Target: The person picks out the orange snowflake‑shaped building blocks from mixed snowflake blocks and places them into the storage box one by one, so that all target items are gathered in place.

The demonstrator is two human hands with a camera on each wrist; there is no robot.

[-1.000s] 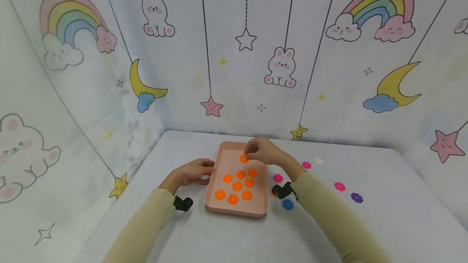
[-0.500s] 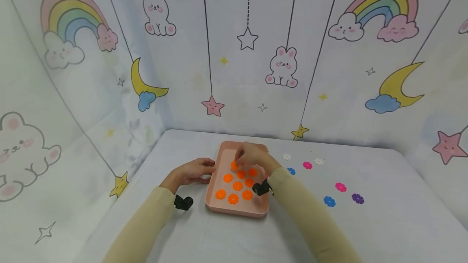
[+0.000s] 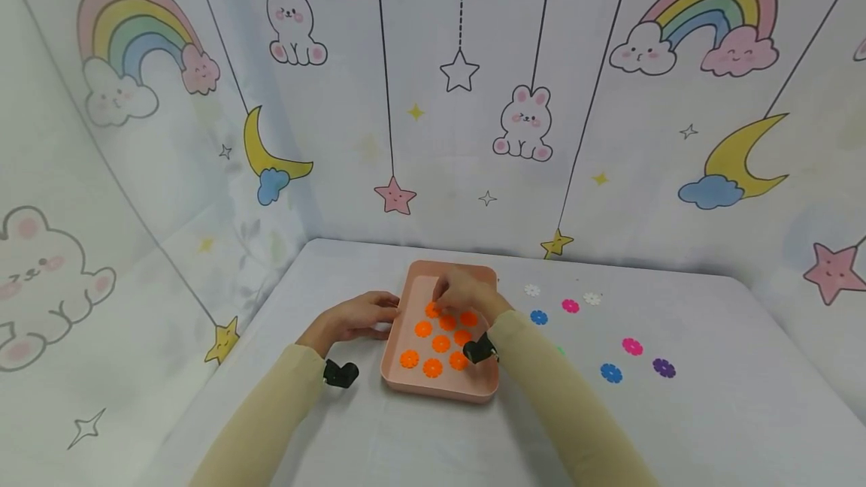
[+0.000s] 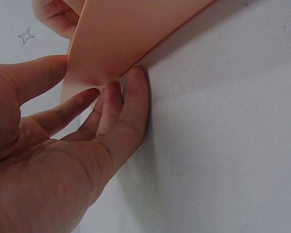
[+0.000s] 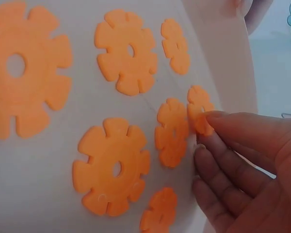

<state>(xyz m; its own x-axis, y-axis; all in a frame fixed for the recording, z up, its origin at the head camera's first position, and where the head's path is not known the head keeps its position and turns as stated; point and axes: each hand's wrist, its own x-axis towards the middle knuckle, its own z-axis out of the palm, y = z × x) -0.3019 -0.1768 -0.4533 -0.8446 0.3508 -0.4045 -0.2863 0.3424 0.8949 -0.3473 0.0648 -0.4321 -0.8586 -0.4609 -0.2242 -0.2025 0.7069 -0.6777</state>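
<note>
My right hand (image 3: 463, 293) is over the far part of a pink tray (image 3: 438, 391) and pinches an orange notched disc (image 5: 199, 103) between thumb and fingers, low over the tray floor. Several more orange notched discs (image 3: 441, 343) lie flat in the tray, spread from its middle to its near end; each has a round hole at its centre. Outside the tray's left wall is my left hand (image 3: 358, 316). Its thumb touches the wall near the rim and its loosely bent fingertips (image 4: 136, 80) meet the bottom edge, as the left wrist view shows.
Right of the tray on the white tablecloth (image 3: 710, 427) lie loose discs: white (image 3: 532, 290), pink (image 3: 570, 307), blue (image 3: 612, 373) and purple (image 3: 664, 368). A green sliver (image 3: 561, 352) peeks out beside the right sleeve. A printed curtain (image 3: 446, 134) rises behind the table.
My right hand has moved left and nearer with its orange disc, from the tray's far end to beside the other discs. The left hand has stayed at the wall.
</note>
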